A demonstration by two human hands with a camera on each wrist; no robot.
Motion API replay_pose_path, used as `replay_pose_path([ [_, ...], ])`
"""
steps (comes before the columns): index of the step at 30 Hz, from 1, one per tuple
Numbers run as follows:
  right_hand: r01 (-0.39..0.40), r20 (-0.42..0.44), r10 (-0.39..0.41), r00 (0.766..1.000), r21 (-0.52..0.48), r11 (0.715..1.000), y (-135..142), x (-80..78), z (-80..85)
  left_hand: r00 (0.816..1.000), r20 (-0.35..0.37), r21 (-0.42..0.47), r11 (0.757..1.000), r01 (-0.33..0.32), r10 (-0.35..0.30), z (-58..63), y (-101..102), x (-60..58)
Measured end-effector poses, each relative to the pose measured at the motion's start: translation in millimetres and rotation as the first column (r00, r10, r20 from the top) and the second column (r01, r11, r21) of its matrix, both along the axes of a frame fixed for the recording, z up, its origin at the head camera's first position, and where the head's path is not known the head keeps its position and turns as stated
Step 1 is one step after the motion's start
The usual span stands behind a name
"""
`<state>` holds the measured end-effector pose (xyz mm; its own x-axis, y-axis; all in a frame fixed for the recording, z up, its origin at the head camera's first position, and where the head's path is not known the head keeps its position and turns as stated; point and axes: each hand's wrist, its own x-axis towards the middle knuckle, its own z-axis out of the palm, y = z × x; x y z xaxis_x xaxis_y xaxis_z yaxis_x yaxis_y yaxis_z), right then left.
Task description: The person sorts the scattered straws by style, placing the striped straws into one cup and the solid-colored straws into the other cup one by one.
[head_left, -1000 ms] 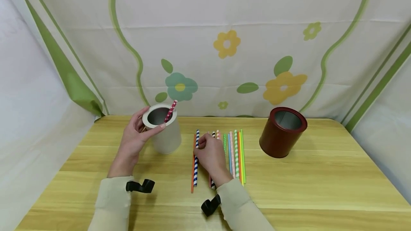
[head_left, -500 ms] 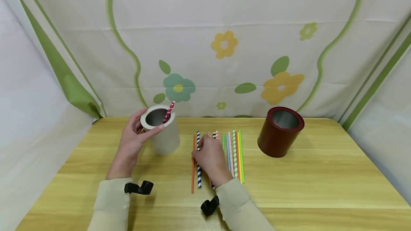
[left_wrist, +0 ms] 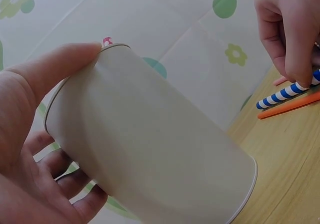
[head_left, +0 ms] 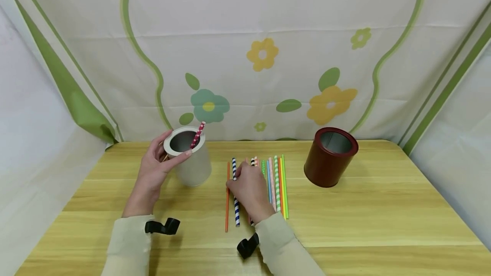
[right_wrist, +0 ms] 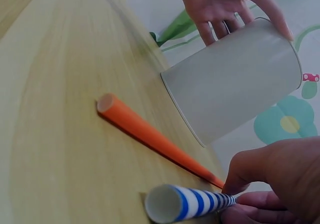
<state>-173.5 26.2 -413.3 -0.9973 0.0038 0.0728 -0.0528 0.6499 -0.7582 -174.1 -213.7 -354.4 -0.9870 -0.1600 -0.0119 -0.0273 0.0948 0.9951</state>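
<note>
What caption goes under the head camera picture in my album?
Left grip holding a white can, right grip pinching a blue-striped straw, dark red can at right.

Here's an off-white can, plain outside, grey within, and look, a crimson straw dotted white! The striped straw alternates blue and white; the orange straw is one solid colour. White dots sprinkle a green straw, mint bands wrap a pale straw, and there's plain lime on a bright straw. Now a maroon can, silvery inside! Yellowish wood grain streaks the surface. The white curtain shows wavy green lines, orange and teal flowers. And cream sleeves!
</note>
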Motion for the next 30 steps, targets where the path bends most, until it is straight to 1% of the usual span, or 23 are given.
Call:
replay_pose_path([
  [7,0.023,0.009,-0.023,1.000,0.008,1.000,0,-0.7,0.3,1.000,0.016,-0.015,1.000,0.004,-0.004,1.2,0,0.2],
  [17,0.037,0.075,-0.034,0.997,-0.034,0.999,5,-5.5,6.2,1.000,0.020,-0.018,1.000,0.002,-0.001,1.0,0,-0.5],
  [22,0.039,0.101,-0.028,0.994,-0.110,0.993,9,-8.6,8.5,0.999,0.032,-0.020,1.000,-0.001,0.002,0.5,-1,-0.5],
  [25,0.037,0.099,-0.018,0.995,-0.195,0.980,12,-10.5,9.9,0.999,0.039,-0.015,1.000,-0.008,0.009,-0.1,-2,-0.1],
  [27,0.036,0.108,-0.008,0.994,-0.262,0.965,15,-11.2,12.0,0.999,0.043,-0.016,1.000,-0.010,0.011,-0.2,-2,0.0],
  [30,0.039,0.118,0.006,0.993,-0.372,0.927,19,-12.5,13.9,0.999,0.041,-0.023,1.000,-0.001,0.002,0.5,-1,0.1],
])
